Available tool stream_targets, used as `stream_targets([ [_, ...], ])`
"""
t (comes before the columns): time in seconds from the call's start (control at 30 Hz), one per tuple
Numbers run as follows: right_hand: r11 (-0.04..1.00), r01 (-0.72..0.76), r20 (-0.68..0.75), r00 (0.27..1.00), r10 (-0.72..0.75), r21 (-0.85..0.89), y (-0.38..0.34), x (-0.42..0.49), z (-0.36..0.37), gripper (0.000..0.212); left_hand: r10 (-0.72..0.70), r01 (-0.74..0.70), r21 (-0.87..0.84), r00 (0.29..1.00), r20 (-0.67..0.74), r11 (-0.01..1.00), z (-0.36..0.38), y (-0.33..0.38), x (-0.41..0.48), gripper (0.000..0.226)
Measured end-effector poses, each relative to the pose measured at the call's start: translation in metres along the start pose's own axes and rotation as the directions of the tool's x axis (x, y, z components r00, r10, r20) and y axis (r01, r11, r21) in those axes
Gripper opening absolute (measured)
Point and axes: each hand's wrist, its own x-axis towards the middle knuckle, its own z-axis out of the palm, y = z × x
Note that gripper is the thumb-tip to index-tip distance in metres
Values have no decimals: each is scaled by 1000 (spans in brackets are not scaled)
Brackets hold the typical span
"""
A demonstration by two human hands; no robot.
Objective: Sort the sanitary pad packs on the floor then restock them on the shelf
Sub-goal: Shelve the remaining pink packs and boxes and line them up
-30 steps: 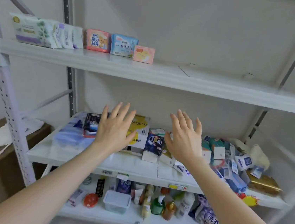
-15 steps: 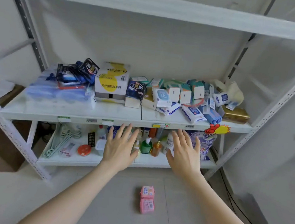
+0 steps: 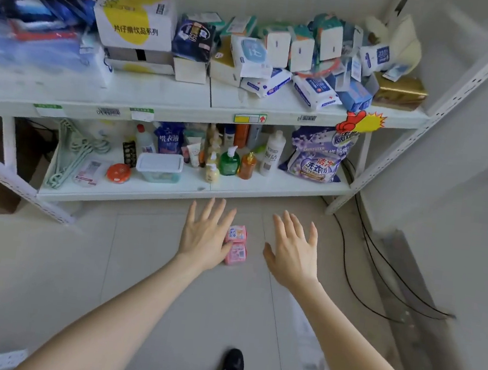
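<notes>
Head view: holding left hand [image 3: 204, 238] and right hand [image 3: 293, 251] out palm-down, fingers straight and spread, gripping nothing. Showing two pink pad packs [image 3: 237, 245] lying end to end on the floor [image 3: 164, 282] between the hands, left edge hidden behind the left hand. Leaving bare tile before the bottom shelf edge [image 3: 144, 196]; cables [image 3: 348, 272] trailing at right.

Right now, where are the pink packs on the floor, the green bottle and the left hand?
pink packs [image 3: 237, 253]: head view, face of the nearer pack.
green bottle [image 3: 229, 163]: head view, body below the pump.
left hand [image 3: 204, 236]: head view, back of the hand.
</notes>
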Motion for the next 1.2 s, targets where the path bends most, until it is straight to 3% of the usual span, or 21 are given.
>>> stream_targets([
  [0.37, 997, 17, 227, 973, -32, 69, 31, 54, 121, 72, -144, 150, -33, 979, 143, 988, 107, -28, 70, 72],
  [0.7, 979, -4, 420, 904, -84, 204, 34, 112, 288, 79, -80, 120, -136, 960, 269, 983, 269, -50, 160, 75],
  [1.2, 956, -32, 510, 851, -127, 292, 50, 186, 543, 85, 15, 61, -230, 949, 316, 971, 515, -44, 275, 80],
])
